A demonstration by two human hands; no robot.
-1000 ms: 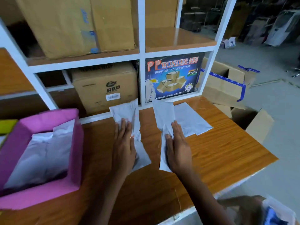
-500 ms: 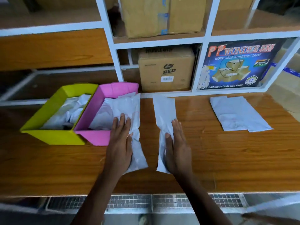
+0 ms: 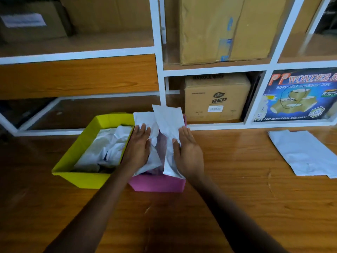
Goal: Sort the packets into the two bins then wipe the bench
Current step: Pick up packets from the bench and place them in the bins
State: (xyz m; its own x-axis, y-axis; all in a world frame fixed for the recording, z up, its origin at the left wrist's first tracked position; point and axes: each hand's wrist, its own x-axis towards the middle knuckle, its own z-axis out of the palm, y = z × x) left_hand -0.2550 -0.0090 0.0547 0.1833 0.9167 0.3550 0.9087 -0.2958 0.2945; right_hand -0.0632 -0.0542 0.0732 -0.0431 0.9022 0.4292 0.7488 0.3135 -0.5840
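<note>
Left hand (image 3: 138, 146) flat, fingers straight, pressing crumpled white packet (image 3: 144, 119) over pink bin (image 3: 158, 183). Right hand (image 3: 188, 152) flat too, thumb on second white packet (image 3: 168, 116), right side of same bin. Yellow bin (image 3: 80, 177) touching pink bin on left, bagged packets (image 3: 107, 148) inside. Loose packets (image 3: 300, 152) flat on bench (image 3: 237, 189), well right of bins.
</note>
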